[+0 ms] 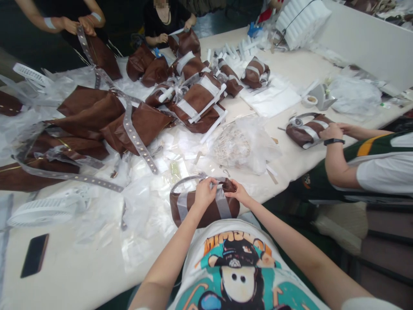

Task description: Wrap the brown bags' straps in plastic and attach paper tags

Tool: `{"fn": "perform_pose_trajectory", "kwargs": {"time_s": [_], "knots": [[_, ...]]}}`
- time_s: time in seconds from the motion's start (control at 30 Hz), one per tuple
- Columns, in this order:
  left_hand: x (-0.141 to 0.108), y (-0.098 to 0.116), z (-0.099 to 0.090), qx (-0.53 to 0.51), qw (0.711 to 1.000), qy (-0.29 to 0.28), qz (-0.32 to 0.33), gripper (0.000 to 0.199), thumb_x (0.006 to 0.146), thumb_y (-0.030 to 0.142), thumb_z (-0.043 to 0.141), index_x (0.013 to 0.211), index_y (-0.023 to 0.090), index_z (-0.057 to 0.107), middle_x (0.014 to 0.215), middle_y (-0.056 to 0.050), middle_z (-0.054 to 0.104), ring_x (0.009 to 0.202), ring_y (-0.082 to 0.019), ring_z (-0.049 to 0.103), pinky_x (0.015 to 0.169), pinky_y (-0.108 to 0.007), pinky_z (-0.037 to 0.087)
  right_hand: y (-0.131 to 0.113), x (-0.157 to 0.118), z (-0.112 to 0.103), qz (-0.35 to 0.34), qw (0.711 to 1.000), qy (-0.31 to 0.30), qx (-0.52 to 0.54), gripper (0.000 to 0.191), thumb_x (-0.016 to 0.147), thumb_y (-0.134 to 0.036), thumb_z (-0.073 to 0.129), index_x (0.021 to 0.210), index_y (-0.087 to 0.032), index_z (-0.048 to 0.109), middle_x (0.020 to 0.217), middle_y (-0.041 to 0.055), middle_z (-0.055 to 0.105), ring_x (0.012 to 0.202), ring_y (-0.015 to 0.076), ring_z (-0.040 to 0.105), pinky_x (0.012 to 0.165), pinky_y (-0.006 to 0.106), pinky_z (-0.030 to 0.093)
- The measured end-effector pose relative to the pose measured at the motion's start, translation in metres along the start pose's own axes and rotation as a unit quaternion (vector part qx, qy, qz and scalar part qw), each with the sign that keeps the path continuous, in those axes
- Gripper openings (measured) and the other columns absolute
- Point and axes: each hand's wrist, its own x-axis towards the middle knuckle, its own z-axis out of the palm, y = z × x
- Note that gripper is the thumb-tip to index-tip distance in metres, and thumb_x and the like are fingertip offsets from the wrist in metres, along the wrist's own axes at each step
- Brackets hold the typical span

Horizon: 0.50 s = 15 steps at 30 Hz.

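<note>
A brown handbag (208, 216) with two pale wrapping bands lies at the table's edge, close against my body. Its handle arches up behind it in a greyish wrap. My left hand (205, 193) is above the bag's top, fingers pinched together near the strap; what they hold is too small to make out. Just to its right, my right hand (238, 193) grips a small brown leather piece (228, 185) between thumb and fingers, over the bag's right end. Part of the bag is covered by my left forearm.
Brown bags (142, 125) with studded straps are heaped at left. Wrapped bags (201, 94) are piled farther back. A clear plastic bag (237, 144) sits beyond my hands. A phone (35, 255) and white fan (48, 207) lie left. Co-workers handle bags at right and across the table.
</note>
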Motion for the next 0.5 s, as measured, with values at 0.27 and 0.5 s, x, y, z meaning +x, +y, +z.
{"fn": "perform_pose_trajectory", "kwargs": {"time_s": [0.27, 0.5], "knots": [[-0.028, -0.009, 0.015, -0.067, 0.996, -0.033, 0.047, 0.02, 0.076, 0.005, 0.055, 0.08, 0.022, 0.065, 0.087, -0.002, 0.072, 0.089, -0.021, 0.066, 0.09, -0.035, 0.049, -0.021, 0.002, -0.002, -0.137, 0.971, 0.03, -0.196, 0.061, 0.083, -0.042, 0.075, 0.139, -0.034, 0.055, 0.152, 0.0094, 0.044, 0.133, 0.0303, 0.048, 0.106, 0.051, 0.045], [0.003, -0.035, 0.022, -0.151, 0.988, -0.003, -0.025, 0.008, 0.077, 0.013, 0.061, 0.081, 0.02, 0.063, 0.086, -0.004, 0.07, 0.085, -0.02, 0.066, 0.091, -0.039, 0.05, -0.01, 0.051, -0.013, -0.111, 0.965, -0.15, -0.183, 0.027, 0.088, -0.047, 0.068, 0.098, -0.024, 0.079, 0.126, 0.0118, 0.066, 0.12, 0.0302, 0.06, 0.102, 0.048, 0.048]]}}
